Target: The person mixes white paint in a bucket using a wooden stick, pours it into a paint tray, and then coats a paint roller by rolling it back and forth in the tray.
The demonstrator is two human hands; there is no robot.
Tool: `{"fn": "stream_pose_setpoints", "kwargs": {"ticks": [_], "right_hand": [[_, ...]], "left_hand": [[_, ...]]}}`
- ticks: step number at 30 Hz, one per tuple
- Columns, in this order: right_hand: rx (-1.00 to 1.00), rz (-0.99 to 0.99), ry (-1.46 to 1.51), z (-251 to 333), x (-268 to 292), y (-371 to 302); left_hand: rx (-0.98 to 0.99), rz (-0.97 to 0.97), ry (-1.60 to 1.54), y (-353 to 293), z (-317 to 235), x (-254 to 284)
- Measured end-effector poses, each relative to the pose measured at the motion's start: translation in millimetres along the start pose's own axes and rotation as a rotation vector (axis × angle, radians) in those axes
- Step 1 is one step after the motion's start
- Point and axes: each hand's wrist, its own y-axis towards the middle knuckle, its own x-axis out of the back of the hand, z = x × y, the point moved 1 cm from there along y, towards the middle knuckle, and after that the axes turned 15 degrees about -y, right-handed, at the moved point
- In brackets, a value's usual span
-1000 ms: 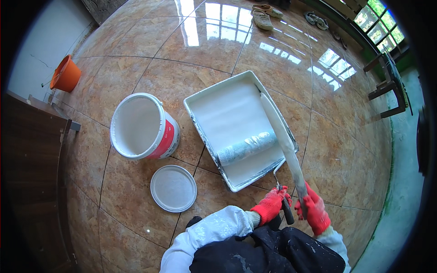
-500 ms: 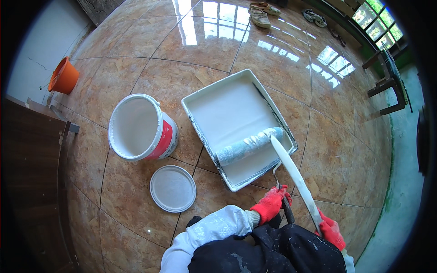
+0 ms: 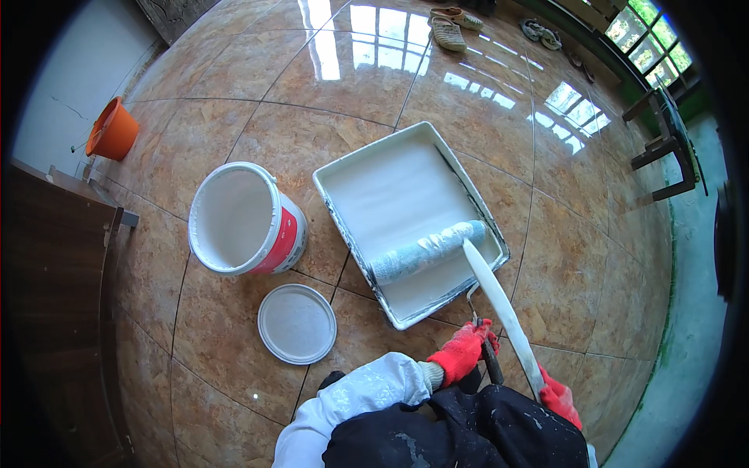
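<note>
My left hand (image 3: 460, 352), in a red glove, is closed round the dark handle of a paint roller (image 3: 429, 253). The roller's pale blue, paint-coated sleeve lies across the lower part of a white paint tray (image 3: 334, 209), in white paint. A long, flat, whitish stick (image 3: 504, 309), slightly curved, is in my right hand (image 3: 560, 398), also red-gloved and closed on its lower end. The stick's upper tip is near the right end of the sleeve; whether they touch I cannot tell.
Left of the tray stands an open paint bucket (image 3: 290, 243), white inside, with its round lid (image 3: 297, 324) on the tiled floor in front. Farther off are an orange bucket (image 3: 114, 132), dark wooden furniture (image 3: 62, 304), clogs (image 3: 448, 33) and a low dark stand (image 3: 672, 148).
The stick's tip has drawn back slightly toward me from the roller sleeve, and my right hand has shifted a little left and down. The left hand and roller stay nearly in place.
</note>
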Motion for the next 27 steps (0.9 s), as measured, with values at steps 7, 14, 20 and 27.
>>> {"fn": "stream_pose_setpoints", "kwargs": {"ticks": [7, 14, 20, 27], "right_hand": [[-0.001, 0.014, 0.096, 8, -22, 23], [-0.035, -0.049, -0.034, 74, -23, 35], [-0.152, -0.111, -0.175, 93, 3, 15], [-0.189, -0.079, -0.184, 125, 15, 13]], "left_hand": [[-0.033, -0.036, 0.235, -6, -13, -6], [-0.037, 0.034, -0.011, 0, 1, 8], [0.023, 0.003, -0.023, -4, 4, -3], [-0.082, 0.068, 0.108, -4, -12, 0]]}}
